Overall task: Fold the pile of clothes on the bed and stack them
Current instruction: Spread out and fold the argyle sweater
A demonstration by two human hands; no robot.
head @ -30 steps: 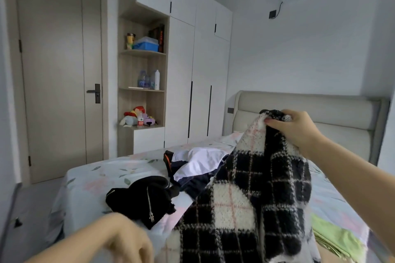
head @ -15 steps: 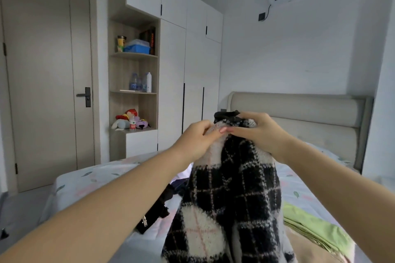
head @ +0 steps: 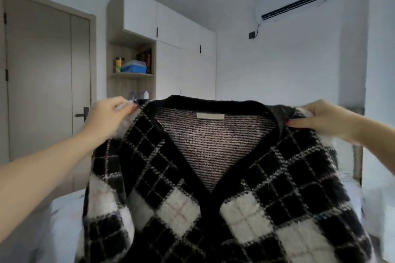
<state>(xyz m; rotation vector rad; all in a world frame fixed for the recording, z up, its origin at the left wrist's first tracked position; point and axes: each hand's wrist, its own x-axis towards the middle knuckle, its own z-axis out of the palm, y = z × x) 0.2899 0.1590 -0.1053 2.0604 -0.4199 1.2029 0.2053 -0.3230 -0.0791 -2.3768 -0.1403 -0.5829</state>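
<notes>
A fuzzy black-and-white argyle cardigan (head: 213, 188) hangs spread wide in front of me, its V-neck and inner label facing me. My left hand (head: 106, 118) pinches its left shoulder and my right hand (head: 324, 119) pinches its right shoulder, both held up at chest height. The cardigan covers most of the bed (head: 62, 220) and hides the pile of clothes behind it.
A closed door (head: 42, 83) stands at the left. Beside it is a wardrobe with open shelves (head: 132, 74) holding a blue box and bottles. An air conditioner (head: 297, 4) hangs on the far wall at the upper right.
My hands moved apart from the bunched collar to the two shoulders, spreading the cardigan open and lifting it higher. The view tilted up, and the clothes on the bed went out of sight.
</notes>
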